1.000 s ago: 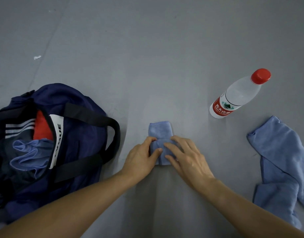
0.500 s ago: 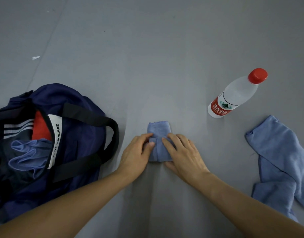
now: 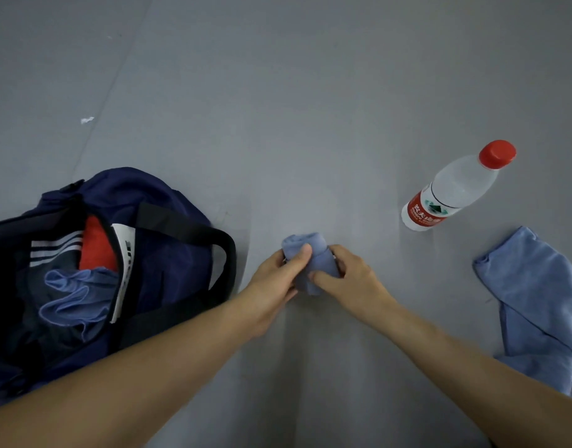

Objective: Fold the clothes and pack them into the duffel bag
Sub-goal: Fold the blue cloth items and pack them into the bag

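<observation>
Cloth roll (image 3: 310, 266), small, light blue, gripped by both hands mid-floor, just right of the duffel bag (image 3: 178, 253).

I see soft fabric folded into a stubby bundle w/ a rounded far end; long axis runs approx near-to-far, far end pointing away from me; can't tell if it touches the floor (image 3: 310, 108). Left hand (image 3: 271, 286) curls round its left side, thumb laid over the top; right hand (image 3: 355, 279) wraps the right side, thumb pressed on the near front. Bag lies open at left, navy w/ black straps, blue garment (image 3: 74, 295) + red item (image 3: 97, 247) inside. Water bottle (image 3: 455, 189) sits far right, loose blue cloth (image 3: 536, 302) by the right edge, both well apart from the roll; bare grey floor btwn them and wide open ahead.
</observation>
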Available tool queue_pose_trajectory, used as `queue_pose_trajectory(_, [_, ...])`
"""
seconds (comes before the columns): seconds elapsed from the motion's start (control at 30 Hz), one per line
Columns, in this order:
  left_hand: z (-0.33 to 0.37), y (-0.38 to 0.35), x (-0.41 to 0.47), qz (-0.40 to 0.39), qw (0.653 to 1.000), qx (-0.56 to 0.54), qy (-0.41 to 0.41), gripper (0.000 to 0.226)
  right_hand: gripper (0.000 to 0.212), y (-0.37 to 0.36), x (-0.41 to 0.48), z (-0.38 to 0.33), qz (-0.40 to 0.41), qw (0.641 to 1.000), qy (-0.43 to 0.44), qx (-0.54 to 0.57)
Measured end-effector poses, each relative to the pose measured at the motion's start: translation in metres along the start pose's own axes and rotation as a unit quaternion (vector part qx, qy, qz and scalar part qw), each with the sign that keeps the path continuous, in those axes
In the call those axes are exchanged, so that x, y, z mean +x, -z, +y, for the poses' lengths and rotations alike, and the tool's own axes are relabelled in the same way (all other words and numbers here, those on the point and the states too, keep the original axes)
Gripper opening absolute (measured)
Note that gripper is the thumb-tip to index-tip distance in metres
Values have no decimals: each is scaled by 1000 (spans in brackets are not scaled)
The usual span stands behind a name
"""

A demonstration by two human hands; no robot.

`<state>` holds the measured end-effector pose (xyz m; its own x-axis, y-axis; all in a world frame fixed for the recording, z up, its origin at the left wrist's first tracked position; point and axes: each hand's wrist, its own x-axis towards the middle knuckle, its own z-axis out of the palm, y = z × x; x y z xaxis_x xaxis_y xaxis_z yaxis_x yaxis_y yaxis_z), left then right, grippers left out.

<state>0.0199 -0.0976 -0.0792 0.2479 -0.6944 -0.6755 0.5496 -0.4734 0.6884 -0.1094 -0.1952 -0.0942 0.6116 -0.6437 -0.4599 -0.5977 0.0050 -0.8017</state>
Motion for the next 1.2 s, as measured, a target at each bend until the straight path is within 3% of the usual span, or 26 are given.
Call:
queue_pose_trajectory(0.13, [57, 32, -39, 16, 994, 96, -58, 58, 9, -7, -9, -59, -43, 992, 54, 109])
queue_pose_trajectory(0.2, [86, 60, -70, 18, 992, 105, -72, 58, 10, -19, -11, -98, -91, 984, 81, 127])
queue_pose_trajectory(0.43, [131, 170, -154, 148, 968, 78, -184, 53, 22, -124, -2, -210, -234, 948, 99, 193])
queue_pose_trajectory(0.6, [112, 229, -161, 216, 948, 78, -218, 54, 27, -197, -6, -226, -222, 954, 115, 163])
queue_pose_trajectory(0.77, [89, 255, -134, 336, 912, 50, -228, 43, 29, -217, 5, -221, -69, 979, 180, -60])
queue_pose_trajectory(0.87, [88, 269, -112, 399, 891, 98, -194, 54, 19, -208, 12, -212, 48, 952, 258, -157])
queue_pose_trajectory(0.93, [88, 276, -101, 409, 878, 199, -146, 57, 23, -203, 14, -201, 90, 929, 281, -222])
queue_pose_trajectory(1.0, [82, 279, -94, 373, 877, 291, -83, 58, 34, -201, 13, -191, 73, 923, 269, -263])
queue_pose_trajectory(1.1, [64, 274, -98, 316, 883, 346, 0, 68, 56, -203, 6, -184, 23, 914, 237, -329])
queue_pose_trajectory(1.2, [42, 263, -108, 340, 845, 413, 29, 75, 68, -206, -1, -180, 1, 908, 228, -351])
